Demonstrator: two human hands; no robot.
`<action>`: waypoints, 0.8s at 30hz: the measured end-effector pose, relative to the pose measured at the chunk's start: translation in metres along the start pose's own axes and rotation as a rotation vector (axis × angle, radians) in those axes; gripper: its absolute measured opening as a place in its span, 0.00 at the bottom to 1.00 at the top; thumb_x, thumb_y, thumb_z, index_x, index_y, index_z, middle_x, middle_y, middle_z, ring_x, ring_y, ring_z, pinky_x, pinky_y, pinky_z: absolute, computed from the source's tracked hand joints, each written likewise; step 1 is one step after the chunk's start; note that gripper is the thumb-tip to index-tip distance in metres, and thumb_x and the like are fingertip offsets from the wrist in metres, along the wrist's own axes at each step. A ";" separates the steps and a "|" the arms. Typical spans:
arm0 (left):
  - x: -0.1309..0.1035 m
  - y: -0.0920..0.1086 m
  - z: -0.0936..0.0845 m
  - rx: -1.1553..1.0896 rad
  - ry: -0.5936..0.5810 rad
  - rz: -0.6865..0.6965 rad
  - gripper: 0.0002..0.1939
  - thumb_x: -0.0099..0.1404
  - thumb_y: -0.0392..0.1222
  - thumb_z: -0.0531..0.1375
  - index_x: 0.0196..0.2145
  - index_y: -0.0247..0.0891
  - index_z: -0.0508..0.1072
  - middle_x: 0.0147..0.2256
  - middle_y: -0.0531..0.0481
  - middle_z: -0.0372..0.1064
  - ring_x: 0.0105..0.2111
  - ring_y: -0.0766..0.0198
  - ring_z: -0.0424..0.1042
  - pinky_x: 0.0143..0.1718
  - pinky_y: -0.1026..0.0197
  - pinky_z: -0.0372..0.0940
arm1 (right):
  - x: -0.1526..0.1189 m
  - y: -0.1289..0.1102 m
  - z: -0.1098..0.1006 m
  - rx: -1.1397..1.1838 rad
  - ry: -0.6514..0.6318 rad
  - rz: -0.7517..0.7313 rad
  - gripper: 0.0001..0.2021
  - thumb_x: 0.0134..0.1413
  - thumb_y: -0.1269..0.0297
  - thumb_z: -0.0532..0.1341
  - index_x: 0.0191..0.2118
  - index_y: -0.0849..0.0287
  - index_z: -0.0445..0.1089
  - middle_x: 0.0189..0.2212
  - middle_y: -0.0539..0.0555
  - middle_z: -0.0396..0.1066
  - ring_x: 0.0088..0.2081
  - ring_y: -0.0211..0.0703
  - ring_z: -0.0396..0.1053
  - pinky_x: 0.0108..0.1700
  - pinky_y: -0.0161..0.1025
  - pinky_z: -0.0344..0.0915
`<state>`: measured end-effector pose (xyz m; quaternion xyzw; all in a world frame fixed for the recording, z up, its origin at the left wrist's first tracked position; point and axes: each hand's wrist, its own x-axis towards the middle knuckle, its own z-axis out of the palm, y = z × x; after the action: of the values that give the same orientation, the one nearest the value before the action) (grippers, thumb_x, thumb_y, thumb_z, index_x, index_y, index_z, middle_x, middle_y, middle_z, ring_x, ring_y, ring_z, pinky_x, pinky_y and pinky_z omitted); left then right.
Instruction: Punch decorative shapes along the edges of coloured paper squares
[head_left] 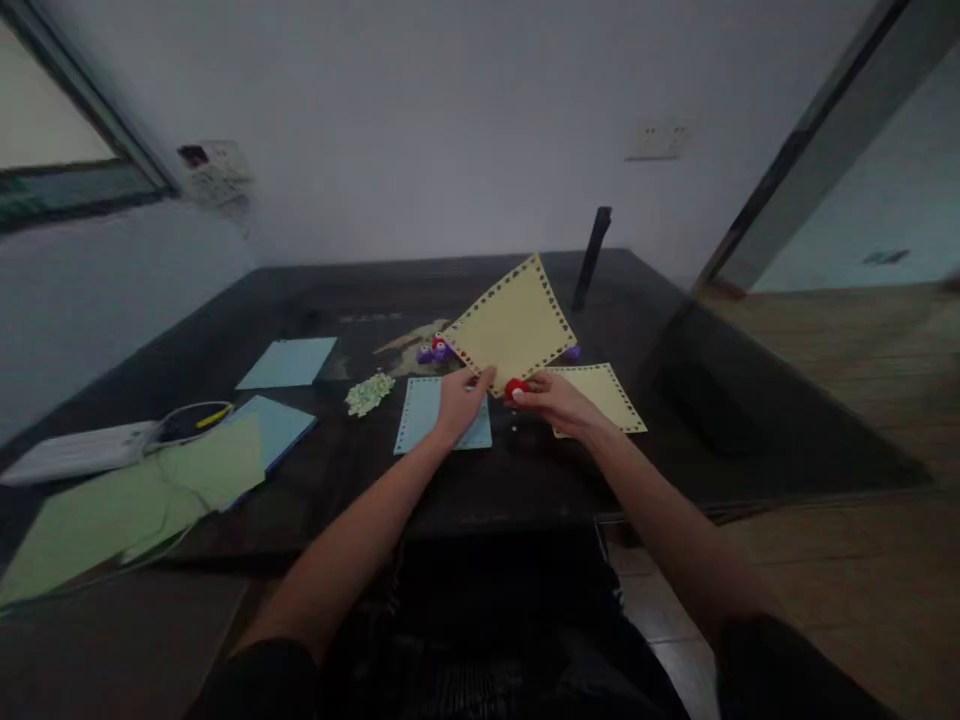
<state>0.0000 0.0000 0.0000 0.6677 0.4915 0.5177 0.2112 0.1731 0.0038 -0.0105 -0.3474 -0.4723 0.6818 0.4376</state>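
Pinching the lower edge of a raised yellow sheet (514, 325) between thumb and fingers, the left hand (463, 400) holds it tilted above the dark surface (360, 490) in the head view. The right hand (556, 398) grips a small red craft punch (514, 390) at the raised yellow sheet's lower corner. Small dark shapes line the sheet's border. Relative to this sheet, purple craft punches (435, 353) sit just beside its left corner, a pile of pale paper bits (369, 394) lies farther left, a bordered blue sheet (420, 415) below left, and a bordered yellow sheet (600, 395) below right.
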 end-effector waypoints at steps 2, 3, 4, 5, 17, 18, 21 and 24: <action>0.000 0.000 0.000 0.009 0.001 -0.006 0.20 0.61 0.45 0.56 0.15 0.35 0.64 0.19 0.52 0.66 0.24 0.68 0.65 0.26 0.67 0.57 | 0.000 -0.001 0.000 -0.023 -0.014 0.008 0.17 0.31 0.66 0.73 0.31 0.62 0.70 0.30 0.53 0.73 0.32 0.39 0.71 0.42 0.39 0.67; 0.000 -0.001 0.000 0.009 -0.001 -0.009 0.19 0.61 0.45 0.56 0.15 0.35 0.65 0.19 0.52 0.66 0.24 0.67 0.65 0.26 0.66 0.57 | 0.000 -0.002 0.001 -0.032 -0.020 0.011 0.16 0.32 0.66 0.73 0.31 0.62 0.70 0.30 0.53 0.73 0.32 0.39 0.71 0.42 0.40 0.67; 0.001 -0.001 0.000 0.006 -0.003 -0.011 0.19 0.61 0.46 0.56 0.15 0.35 0.65 0.19 0.52 0.66 0.24 0.67 0.65 0.26 0.66 0.57 | 0.000 -0.002 0.001 -0.039 -0.026 0.015 0.16 0.32 0.66 0.72 0.31 0.62 0.70 0.30 0.53 0.73 0.32 0.39 0.71 0.43 0.40 0.68; 0.001 -0.002 0.000 0.001 -0.008 -0.011 0.19 0.61 0.46 0.56 0.16 0.35 0.66 0.19 0.52 0.66 0.24 0.67 0.65 0.26 0.66 0.57 | 0.000 -0.003 0.001 -0.047 -0.035 0.019 0.16 0.33 0.66 0.72 0.31 0.62 0.70 0.30 0.53 0.73 0.32 0.38 0.71 0.43 0.40 0.68; 0.001 -0.003 0.001 -0.085 -0.019 -0.025 0.19 0.61 0.50 0.55 0.20 0.33 0.70 0.21 0.52 0.67 0.22 0.68 0.63 0.25 0.66 0.56 | 0.000 -0.002 -0.001 -0.044 -0.030 0.017 0.16 0.34 0.67 0.72 0.32 0.60 0.68 0.31 0.53 0.73 0.33 0.40 0.72 0.47 0.45 0.67; 0.001 -0.003 0.001 -0.086 -0.020 -0.026 0.19 0.61 0.50 0.55 0.20 0.34 0.70 0.21 0.52 0.68 0.23 0.68 0.63 0.25 0.66 0.56 | 0.000 -0.002 -0.001 -0.045 -0.028 0.018 0.16 0.33 0.67 0.72 0.32 0.60 0.68 0.31 0.53 0.73 0.33 0.40 0.72 0.47 0.45 0.67; 0.001 -0.004 0.000 -0.087 -0.019 -0.024 0.19 0.61 0.50 0.55 0.19 0.34 0.69 0.21 0.52 0.67 0.23 0.68 0.63 0.25 0.65 0.57 | -0.001 -0.003 0.000 -0.047 -0.032 0.013 0.16 0.33 0.67 0.72 0.32 0.61 0.68 0.31 0.53 0.74 0.33 0.40 0.72 0.47 0.44 0.67; 0.001 -0.003 0.000 -0.088 -0.016 -0.017 0.19 0.61 0.50 0.55 0.19 0.34 0.69 0.21 0.52 0.67 0.22 0.67 0.63 0.25 0.65 0.57 | -0.001 -0.004 0.001 -0.059 -0.041 0.008 0.16 0.34 0.68 0.71 0.33 0.61 0.69 0.32 0.54 0.74 0.33 0.41 0.72 0.48 0.45 0.67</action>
<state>-0.0014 0.0021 -0.0016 0.6576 0.4721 0.5318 0.2488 0.1735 0.0033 -0.0069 -0.3479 -0.4999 0.6761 0.4147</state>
